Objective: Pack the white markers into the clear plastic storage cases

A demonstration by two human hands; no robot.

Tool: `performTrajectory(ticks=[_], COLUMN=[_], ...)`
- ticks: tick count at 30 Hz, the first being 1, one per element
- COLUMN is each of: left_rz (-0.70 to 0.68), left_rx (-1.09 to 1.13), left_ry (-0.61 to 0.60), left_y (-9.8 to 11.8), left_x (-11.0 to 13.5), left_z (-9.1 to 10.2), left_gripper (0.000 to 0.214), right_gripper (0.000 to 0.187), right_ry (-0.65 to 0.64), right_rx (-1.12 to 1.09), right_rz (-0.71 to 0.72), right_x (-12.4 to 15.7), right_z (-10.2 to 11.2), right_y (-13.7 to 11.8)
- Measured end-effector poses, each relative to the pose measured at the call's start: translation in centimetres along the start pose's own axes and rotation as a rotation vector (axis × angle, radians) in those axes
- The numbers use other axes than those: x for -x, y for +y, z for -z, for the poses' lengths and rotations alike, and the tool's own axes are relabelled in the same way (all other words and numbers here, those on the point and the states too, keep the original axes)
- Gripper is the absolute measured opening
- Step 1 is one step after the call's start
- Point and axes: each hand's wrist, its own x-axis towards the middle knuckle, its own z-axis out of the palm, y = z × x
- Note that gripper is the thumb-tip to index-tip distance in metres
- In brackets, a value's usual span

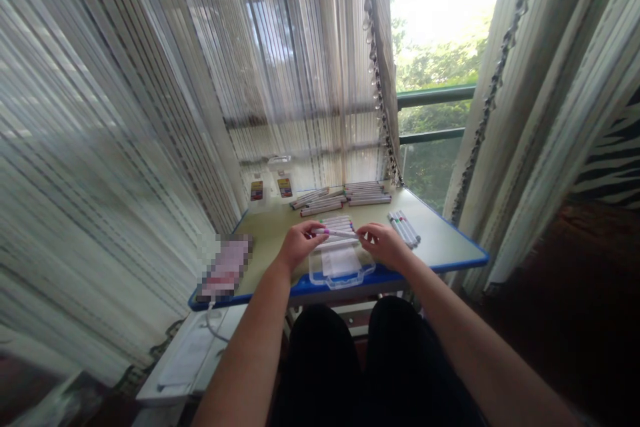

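Note:
A white marker with a purple band (323, 231) spans the gap between my hands, above a clear plastic case (316, 275). My left hand (299, 242) pinches its banded end. At the other end, the fingers of my right hand (381, 240) are closed on the marker's tip. Beneath, several markers (336, 222) lie side by side in the far part of the case, and a white sheet (340, 260) covers its near part. To the right of my right hand, a few grey-ended markers (404, 228) rest on the table.
Two piles of markers, a left one (320, 201) and a right one (367, 193), lie at the back of the blue-edged table (450, 243). Clear cases with labels (284, 187) stand back left. A pixelated phone-like object (227, 267) with a cable (213, 323) lies left. Curtains (310, 67) hang behind.

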Motion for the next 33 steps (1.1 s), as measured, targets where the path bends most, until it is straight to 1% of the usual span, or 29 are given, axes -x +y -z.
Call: performTrajectory(ticks=[3, 9, 13, 17, 24, 29, 33], left_rz=[-0.031, -0.074, -0.115, -0.110, -0.114, -0.114, -0.114], left_rx=[-0.092, -0.189, -0.246, -0.264, -0.295, -0.310, -0.299], left_ry=[-0.023, -0.047, -0.071, -0.094, -0.193, -0.186, -0.195], left_y=[0.0, 0.4, 0.5, 0.4, 0.2, 0.2, 0.1], left_x=[0.2, 0.3, 0.2, 0.3, 0.9, 1.1, 1.2], left_z=[0.0, 0.1, 0.3, 0.5, 0.8, 1.1, 1.2], left_gripper=[0.031, 0.021, 0.020, 0.021, 0.019, 0.020, 0.016], right_gripper=[0.016, 0.017, 0.018, 0.017, 0.015, 0.016, 0.016], right_ry=[-0.005, -0.061, -0.072, -0.102, -0.178, -0.202, -0.199], right_rx=[-0.001, 0.012, 0.007, -0.031, -0.058, -0.079, -0.089], right_rz=[-0.038, -0.079, -0.086, -0.090, -0.099, -0.089, -0.097], right_x=[-0.1, -0.1, -0.1, 0.0, -0.1, -0.1, -0.1], right_z=[0.0, 0.2, 0.1, 0.1, 0.5, 0.4, 0.3], right_y=[0.1, 0.3, 0.6, 0.6, 0.1, 0.1, 0.2])
